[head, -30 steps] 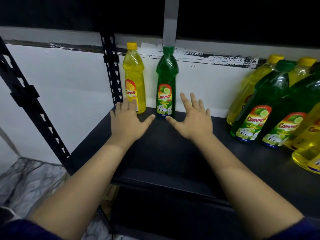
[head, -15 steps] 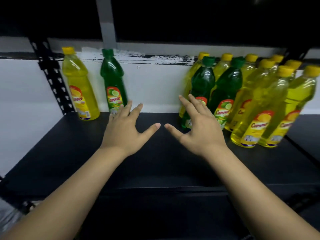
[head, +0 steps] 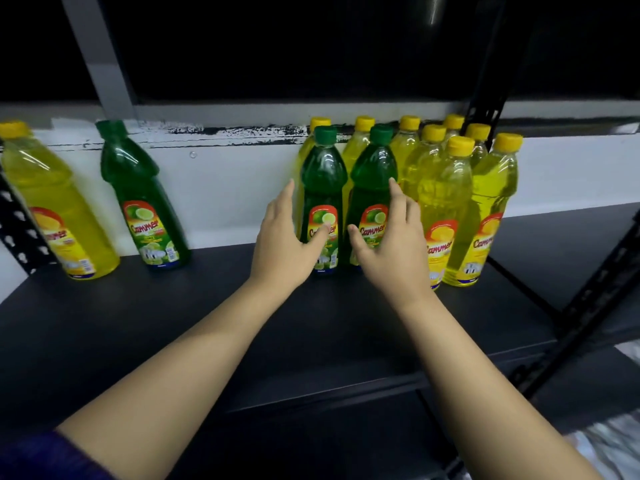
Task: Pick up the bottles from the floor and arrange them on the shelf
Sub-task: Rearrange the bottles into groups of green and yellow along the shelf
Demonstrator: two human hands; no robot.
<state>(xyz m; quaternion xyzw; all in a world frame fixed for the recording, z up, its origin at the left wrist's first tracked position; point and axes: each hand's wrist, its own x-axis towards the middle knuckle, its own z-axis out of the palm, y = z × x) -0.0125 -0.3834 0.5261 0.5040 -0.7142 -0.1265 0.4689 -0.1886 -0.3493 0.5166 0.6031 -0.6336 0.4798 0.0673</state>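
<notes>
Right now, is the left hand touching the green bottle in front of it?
Cannot tell. In the head view the left hand overlaps the green bottle, thumb across its label, but one view shows neither contact nor a gap plainly.

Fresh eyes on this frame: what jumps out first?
The two hands, left hand and right hand, reaching with open fingers at two green bottles, the left one and the right one, at the middle of the black shelf. Right behind and beside these stands a tight cluster of yellow bottles. Far left, a lone yellow bottle and green bottle stand apart.
</notes>
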